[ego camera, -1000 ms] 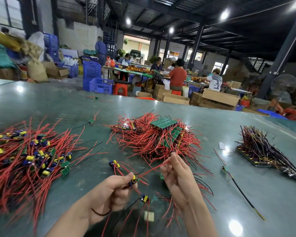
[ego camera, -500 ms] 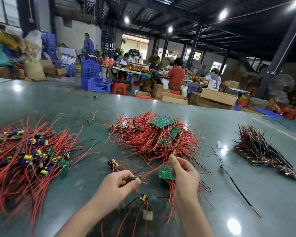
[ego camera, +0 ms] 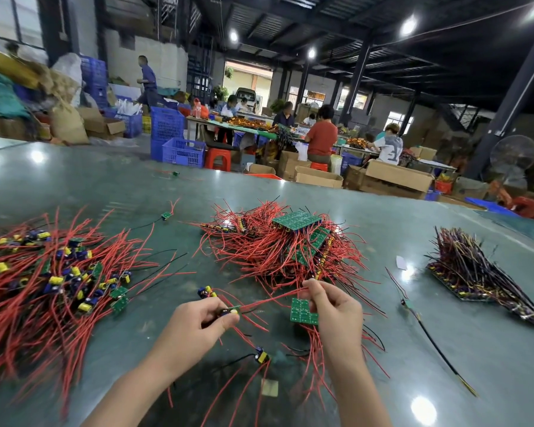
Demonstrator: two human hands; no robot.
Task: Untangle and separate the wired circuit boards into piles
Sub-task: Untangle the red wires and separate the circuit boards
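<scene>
My left hand pinches a small circuit board with a yellow capacitor between thumb and fingertips. A red wire runs from it to my right hand, which pinches that wire. A green board panel with red wires hanging below sits against my right palm. A tangled heap of red-wired boards lies just beyond both hands. A sorted pile of small boards with red wires spreads at the left. Loose boards lie near my wrists.
A stack of dark-wired boards lies at the right on the green table. A single board with a long black wire lies between it and my right hand. People work at tables beyond the far edge, among boxes and blue crates.
My right hand has come down from the red wire tips and now has a green board panel against its palm. My left hand shifted slightly up and right with its small board.
</scene>
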